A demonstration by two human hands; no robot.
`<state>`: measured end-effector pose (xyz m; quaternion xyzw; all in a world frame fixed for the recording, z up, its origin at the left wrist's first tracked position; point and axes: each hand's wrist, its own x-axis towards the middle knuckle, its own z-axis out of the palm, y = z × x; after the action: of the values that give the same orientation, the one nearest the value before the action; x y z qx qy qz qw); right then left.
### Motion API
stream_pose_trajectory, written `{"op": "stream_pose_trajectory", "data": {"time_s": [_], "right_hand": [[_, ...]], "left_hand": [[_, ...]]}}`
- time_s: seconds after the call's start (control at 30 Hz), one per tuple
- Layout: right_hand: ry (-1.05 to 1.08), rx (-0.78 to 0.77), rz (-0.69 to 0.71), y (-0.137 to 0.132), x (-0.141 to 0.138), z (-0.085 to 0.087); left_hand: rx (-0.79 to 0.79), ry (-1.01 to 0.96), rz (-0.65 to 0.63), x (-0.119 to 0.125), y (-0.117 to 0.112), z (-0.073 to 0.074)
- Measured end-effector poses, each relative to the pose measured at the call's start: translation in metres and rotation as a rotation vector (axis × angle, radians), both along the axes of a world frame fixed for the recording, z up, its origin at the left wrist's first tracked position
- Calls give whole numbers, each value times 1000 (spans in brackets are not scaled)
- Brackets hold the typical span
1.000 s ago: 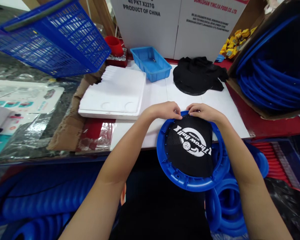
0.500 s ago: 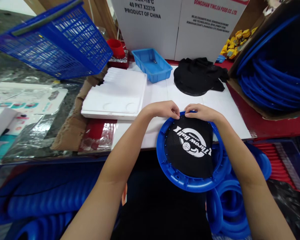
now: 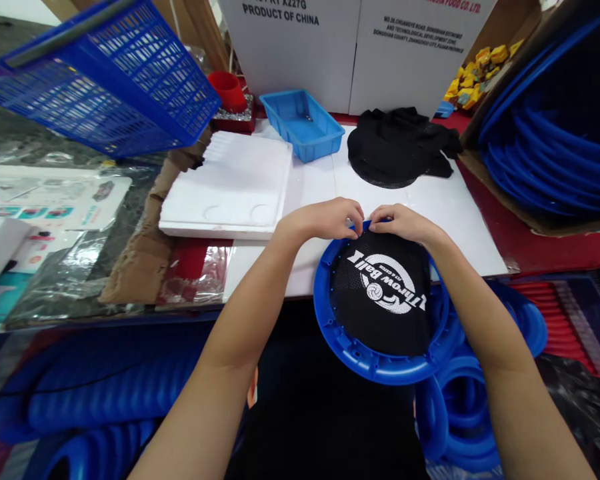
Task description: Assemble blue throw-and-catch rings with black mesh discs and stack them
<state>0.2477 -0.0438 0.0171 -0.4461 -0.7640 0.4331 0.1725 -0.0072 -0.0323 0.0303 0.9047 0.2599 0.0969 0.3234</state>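
Note:
A blue plastic ring [image 3: 337,340] leans at the table's front edge, its far side over the white work surface. Across it lies a black mesh net [image 3: 380,327] with a white "Throw Ball" print; at the right the net stops short of the ring, leaving a gap. My left hand [image 3: 337,217] pinches the net's edge at the top of the ring. Right beside it, my right hand [image 3: 400,221] pinches the same edge with curled fingers. Farther back on the table lies a pile of black mesh nets [image 3: 400,147].
A light blue tray [image 3: 305,127] and a white foam block [image 3: 230,180] lie behind my hands. Blue rings fill a carton [image 3: 545,153] at right, and more blue rings [image 3: 463,407] hang below the table. A blue basket [image 3: 105,80] tilts at upper left.
My left hand has shifted slightly right, closer to my right hand. The net reaches a little farther right across the ring. The view has tilted slightly down.

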Motion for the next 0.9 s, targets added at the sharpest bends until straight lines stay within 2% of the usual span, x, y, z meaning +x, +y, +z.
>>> {"op": "stream_pose_trajectory", "data": {"time_s": [0.2,0.3,0.4,0.47,0.53,0.63,0.7,0.8,0.9], "right_hand": [[-20,-6,-46,0,-1,-2],[-17,10,-38,1,-2,-5],[63,-72,-47,2,2,-6],[194,-93,-125,1,12,-3],[252,13,-233,-4,27,4],[44,268,-341,-23,55,19],[-126,364,-372,-43,71,28],[-288,391,-368,-80,83,33],[-427,353,-336,-116,82,26]], "left_hand": [[-3,85,-19,-3,-2,3],[1,35,2,-2,-5,6],[38,-56,-14,4,-6,3],[58,-77,-29,8,-7,-1],[78,-65,-26,12,-7,-4],[162,1,39,13,-8,-5],[259,76,137,13,-8,-5],[353,195,304,12,-5,-5],[281,281,441,6,0,-3]]}}
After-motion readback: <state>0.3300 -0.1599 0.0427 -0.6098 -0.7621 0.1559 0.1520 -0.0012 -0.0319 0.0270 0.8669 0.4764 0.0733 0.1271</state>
